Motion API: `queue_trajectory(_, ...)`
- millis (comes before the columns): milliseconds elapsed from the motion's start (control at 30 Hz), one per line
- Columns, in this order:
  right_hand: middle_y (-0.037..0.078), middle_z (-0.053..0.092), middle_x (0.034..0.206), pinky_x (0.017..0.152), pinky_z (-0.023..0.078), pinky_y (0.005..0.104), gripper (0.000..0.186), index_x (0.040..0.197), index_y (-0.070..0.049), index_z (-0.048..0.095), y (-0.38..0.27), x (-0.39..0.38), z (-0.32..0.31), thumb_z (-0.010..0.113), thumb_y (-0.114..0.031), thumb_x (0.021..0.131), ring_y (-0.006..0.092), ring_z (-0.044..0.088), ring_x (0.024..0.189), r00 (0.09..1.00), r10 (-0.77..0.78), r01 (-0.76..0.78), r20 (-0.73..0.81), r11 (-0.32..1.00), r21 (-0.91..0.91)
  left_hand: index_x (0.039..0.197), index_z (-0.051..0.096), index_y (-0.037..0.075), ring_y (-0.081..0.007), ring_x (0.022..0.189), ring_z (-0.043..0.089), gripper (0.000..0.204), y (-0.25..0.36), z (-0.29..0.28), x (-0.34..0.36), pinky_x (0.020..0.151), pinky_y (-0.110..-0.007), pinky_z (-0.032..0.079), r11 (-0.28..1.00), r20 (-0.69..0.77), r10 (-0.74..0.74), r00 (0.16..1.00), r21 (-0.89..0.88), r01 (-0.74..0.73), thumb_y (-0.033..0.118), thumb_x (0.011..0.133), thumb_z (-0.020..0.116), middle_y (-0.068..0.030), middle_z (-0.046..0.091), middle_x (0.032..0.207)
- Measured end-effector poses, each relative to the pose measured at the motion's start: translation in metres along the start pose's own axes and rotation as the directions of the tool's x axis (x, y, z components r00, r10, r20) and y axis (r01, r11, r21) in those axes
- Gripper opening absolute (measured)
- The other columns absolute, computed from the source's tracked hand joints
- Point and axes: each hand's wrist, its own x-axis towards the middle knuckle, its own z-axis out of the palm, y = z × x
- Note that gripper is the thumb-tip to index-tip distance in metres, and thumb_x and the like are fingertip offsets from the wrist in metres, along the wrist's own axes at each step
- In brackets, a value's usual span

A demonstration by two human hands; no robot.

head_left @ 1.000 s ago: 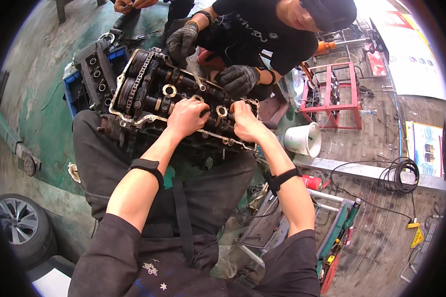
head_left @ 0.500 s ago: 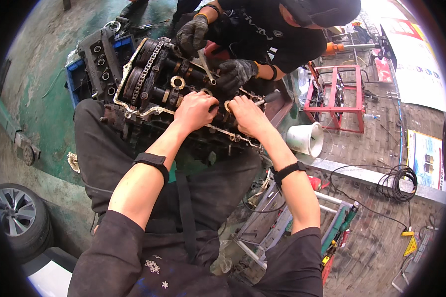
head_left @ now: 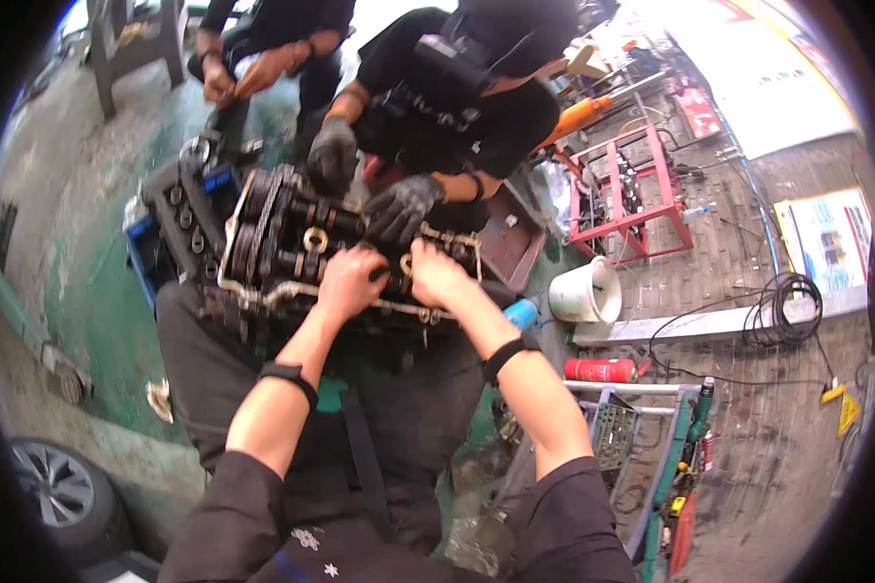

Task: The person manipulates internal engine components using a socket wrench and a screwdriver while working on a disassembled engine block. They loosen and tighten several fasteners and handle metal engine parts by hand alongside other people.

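An engine cylinder head (head_left: pixel 292 289) lies in front of me, with dark camshafts (head_left: pixel 331 216) and a timing chain (head_left: pixel 262 233) at its left end. My left hand (head_left: pixel 352 280) is over its near side, fingers curled down among the parts; what they grip is hidden. Just to the right, my right hand (head_left: pixel 439 276) is closed beside a brass-coloured ring (head_left: pixel 405 262), and its fingertips hide whatever is between them. Across from me, a co-worker's gloved hand (head_left: pixel 404 208) rests over the camshafts close to my fingers. Their other gloved hand (head_left: pixel 332 154) hangs above the far edge.
A valve cover (head_left: pixel 185 219) stands in a blue crate (head_left: pixel 144 255) at left. Right are a white bucket (head_left: pixel 576 294), a red fire extinguisher (head_left: pixel 601 370), a tool cart (head_left: pixel 642 389) and a red frame (head_left: pixel 620 194). Another person's hands (head_left: pixel 253 76) show at the far left.
My view has shifted, bringing a second person into sight behind. The wrench near the co-worker's gloves no longer shows clearly. A glove has moved nearer my hands, which stay on the engine.
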Motion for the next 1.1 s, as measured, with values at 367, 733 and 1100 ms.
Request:
queue_trajectory(367,0.03,0.047,0.133,0.1,0.04,0.0453,0.084,0.147,0.004,-0.001,-0.004,-0.003,-0.013,0.048,-0.022,0.083,0.0394,0.052,0.119,0.94,0.133,-0.22,0.314,0.94,0.26,0.114,0.06,0.007,-0.0325,0.095,0.061,0.047,0.036,0.019,0.009,0.085,-0.043,0.045,0.999,0.081,0.023,0.996,-0.037,-0.02,0.007,0.067,0.068,-0.0153,0.066,0.097)
queue_trajectory(733,0.036,0.053,0.119,0.087,0.048,0.0429,0.088,0.144,0.01,-0.008,0.003,0.012,0.003,0.046,-0.014,0.078,0.0414,0.06,0.104,0.967,0.073,-0.161,0.244,0.916,0.366,0.094,0.066,0.005,-0.0364,0.086,0.062,0.025,0.023,0.03,0.027,0.076,-0.045,0.049,0.999,0.226,0.039,0.973,0.006,-0.042,0.008,0.069,0.064,-0.018,0.066,0.089)
queue_trajectory(1100,0.035,0.061,0.098,0.083,0.049,0.0424,0.088,0.142,0.013,0.004,0.018,-0.007,0.021,0.052,-0.012,0.074,0.0422,0.062,0.094,0.994,0.112,-0.082,-0.015,0.81,0.581,0.09,0.071,0.013,-0.0338,0.073,0.066,0.02,0.034,0.034,0.026,0.068,-0.045,0.052,0.984,0.214,-0.081,0.973,0.17,0.045,0.024,0.077,0.06,-0.0169,0.067,0.074)
